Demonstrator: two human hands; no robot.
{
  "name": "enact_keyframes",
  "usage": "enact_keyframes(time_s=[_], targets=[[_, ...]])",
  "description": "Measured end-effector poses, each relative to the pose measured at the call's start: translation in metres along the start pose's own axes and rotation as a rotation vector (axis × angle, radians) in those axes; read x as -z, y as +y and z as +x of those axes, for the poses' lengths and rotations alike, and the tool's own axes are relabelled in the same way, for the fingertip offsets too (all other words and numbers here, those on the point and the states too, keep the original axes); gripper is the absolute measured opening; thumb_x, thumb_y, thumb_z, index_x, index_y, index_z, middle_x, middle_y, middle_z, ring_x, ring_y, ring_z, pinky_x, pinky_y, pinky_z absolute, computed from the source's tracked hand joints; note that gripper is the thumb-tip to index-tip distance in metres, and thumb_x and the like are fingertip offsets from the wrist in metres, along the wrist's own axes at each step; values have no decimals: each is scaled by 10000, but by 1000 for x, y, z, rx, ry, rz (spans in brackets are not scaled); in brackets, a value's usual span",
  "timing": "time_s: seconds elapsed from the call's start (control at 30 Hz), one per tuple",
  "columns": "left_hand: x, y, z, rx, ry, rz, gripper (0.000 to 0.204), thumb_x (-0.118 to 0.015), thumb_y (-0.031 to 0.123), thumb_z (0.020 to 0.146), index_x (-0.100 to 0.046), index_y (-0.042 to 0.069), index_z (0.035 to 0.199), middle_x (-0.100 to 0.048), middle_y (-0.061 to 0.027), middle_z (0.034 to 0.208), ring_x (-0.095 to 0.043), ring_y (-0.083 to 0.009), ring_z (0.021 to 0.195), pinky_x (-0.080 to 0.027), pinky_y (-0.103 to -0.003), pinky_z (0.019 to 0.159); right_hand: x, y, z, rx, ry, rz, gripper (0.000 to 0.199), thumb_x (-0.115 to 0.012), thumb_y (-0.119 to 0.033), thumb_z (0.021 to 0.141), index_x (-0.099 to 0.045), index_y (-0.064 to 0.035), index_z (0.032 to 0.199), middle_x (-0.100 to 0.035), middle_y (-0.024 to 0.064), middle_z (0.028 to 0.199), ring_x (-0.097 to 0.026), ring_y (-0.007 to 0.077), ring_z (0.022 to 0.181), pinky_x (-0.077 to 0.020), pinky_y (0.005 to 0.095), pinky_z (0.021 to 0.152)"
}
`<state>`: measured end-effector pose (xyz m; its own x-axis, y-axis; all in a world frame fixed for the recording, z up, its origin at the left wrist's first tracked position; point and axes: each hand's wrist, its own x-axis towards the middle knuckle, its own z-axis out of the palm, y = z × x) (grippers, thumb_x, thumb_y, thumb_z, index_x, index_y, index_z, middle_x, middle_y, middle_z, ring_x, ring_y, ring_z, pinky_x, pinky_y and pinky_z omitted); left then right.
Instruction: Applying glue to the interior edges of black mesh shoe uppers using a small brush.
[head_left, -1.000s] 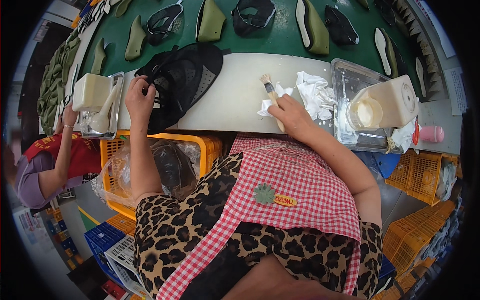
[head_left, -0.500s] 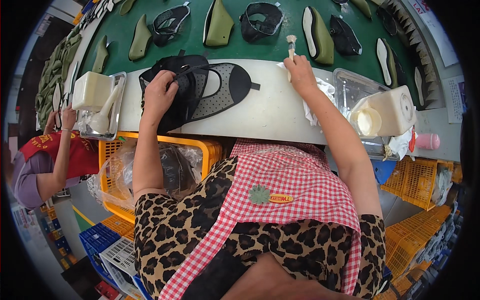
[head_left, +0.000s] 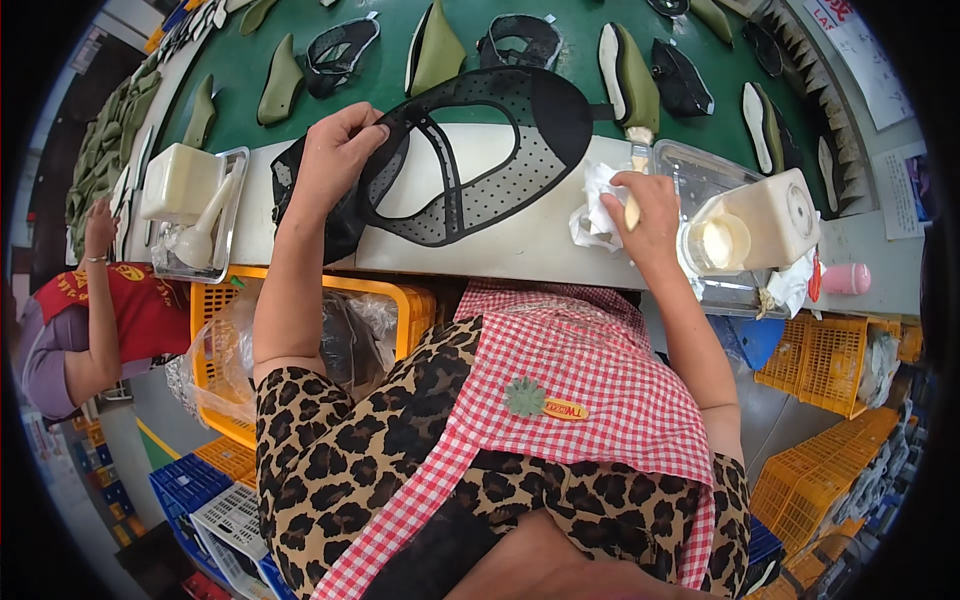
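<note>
My left hand [head_left: 345, 145] pinches the edge of a black shoe upper [head_left: 480, 212], dotted with small holes and edged with smooth binding. The upper is raised and spread open, its rounded toe toward the right. More black uppers [head_left: 343, 238] lie beneath my left wrist on the white bench edge. In my right hand [head_left: 650, 215] is a paintbrush [head_left: 639, 157], gripped by its pale wooden handle, bristles pointing away from me. White crumpled tissue [head_left: 594, 208] lies beside that hand. Just right of it stands a clear tray [head_left: 685, 152] with a cream-coloured jug [head_left: 775, 222] cut open on one side.
Green wedge-shaped soles [head_left: 433, 55] and black uppers [head_left: 518, 42] sit on the green surface [head_left: 385, 95] beyond. A second tray [head_left: 237, 215] with a white container [head_left: 182, 182] is at the left, near a co-worker [head_left: 110, 310]. An orange crate [head_left: 410, 305] stands below the bench.
My left hand has lifted the upper and swung it away from me, opening it out. My right hand with the brush has come down and right, closer to the tray.
</note>
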<state>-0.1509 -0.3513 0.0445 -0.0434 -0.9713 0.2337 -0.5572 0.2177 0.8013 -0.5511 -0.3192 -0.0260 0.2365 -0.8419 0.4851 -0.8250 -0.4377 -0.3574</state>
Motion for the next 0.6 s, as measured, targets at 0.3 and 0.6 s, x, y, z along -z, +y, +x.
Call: enact_keyframes(time_s=[0.3,0.6], targets=[[-13,40,-1,-40,-237,-84,260,-630,100,865,-434,9,719,-368,14,639,-348,-73,631,-317,-276,552,47,-11,-13,-261,89,534,325,-657,27,812,-624,-92,1112,-597,47,896,-596,151,811,-482,277,765],[5,57,-6,-35,-322,-195,234,-600,79,891,-459,43,708,-418,74,689,-365,-35,663,-305,-238,574,25,-2,2,-334,176,958,423,-574,96,822,-554,-56,1216,-633,60,909,-643,136,868,-496,270,829]])
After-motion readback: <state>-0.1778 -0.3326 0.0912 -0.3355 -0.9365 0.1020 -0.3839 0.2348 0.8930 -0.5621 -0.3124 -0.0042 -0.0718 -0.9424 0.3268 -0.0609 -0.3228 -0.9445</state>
